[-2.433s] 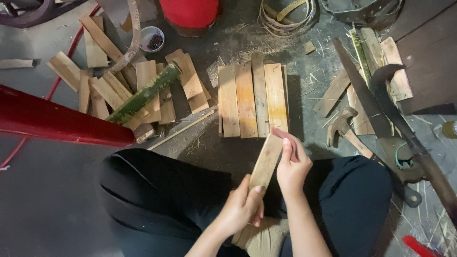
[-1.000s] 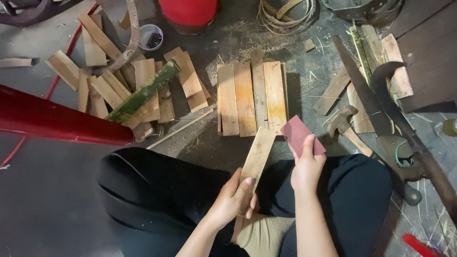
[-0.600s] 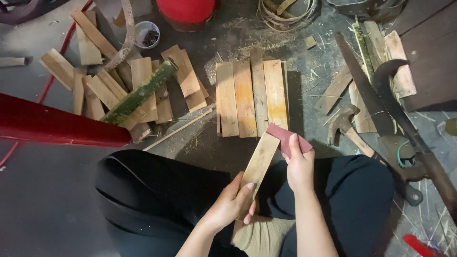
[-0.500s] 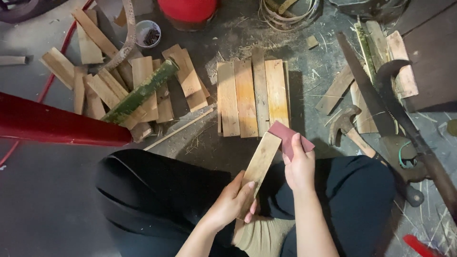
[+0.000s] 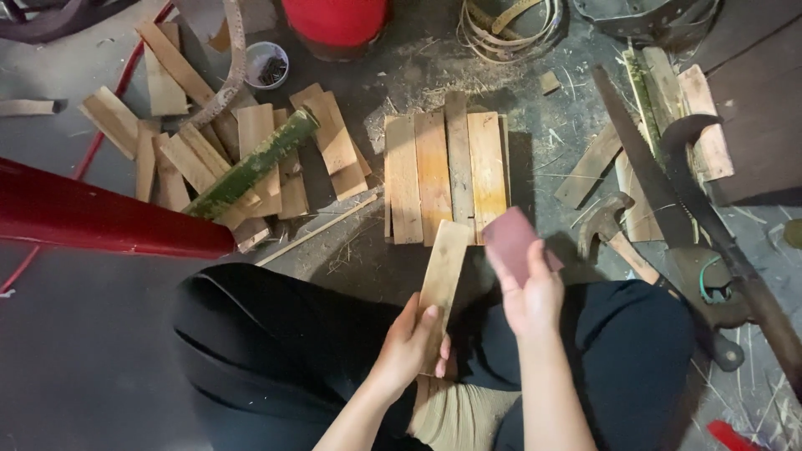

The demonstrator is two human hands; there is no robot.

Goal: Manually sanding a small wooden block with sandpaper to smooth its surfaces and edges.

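Observation:
My left hand [image 5: 411, 344] grips a flat bamboo slat [image 5: 443, 271] near its lower end, the slat pointing up and away over my lap. My right hand [image 5: 528, 294] holds a folded reddish-brown piece of sandpaper [image 5: 511, 240] just to the right of the slat's top, apart from it. I sit on the floor in black trousers [image 5: 276, 351].
A neat row of finished slats [image 5: 443, 171] lies on the floor ahead. Loose slats and a green bamboo piece [image 5: 251, 164] lie to the left, beside a red pole [image 5: 92, 213]. A hammer [image 5: 614, 234], a saw [image 5: 643, 163] and a curved blade [image 5: 710, 209] rest at the right.
My right hand rubbed the sandpaper at the slat's top, then lifted it off to the right. The left hand kept its hold on the slat.

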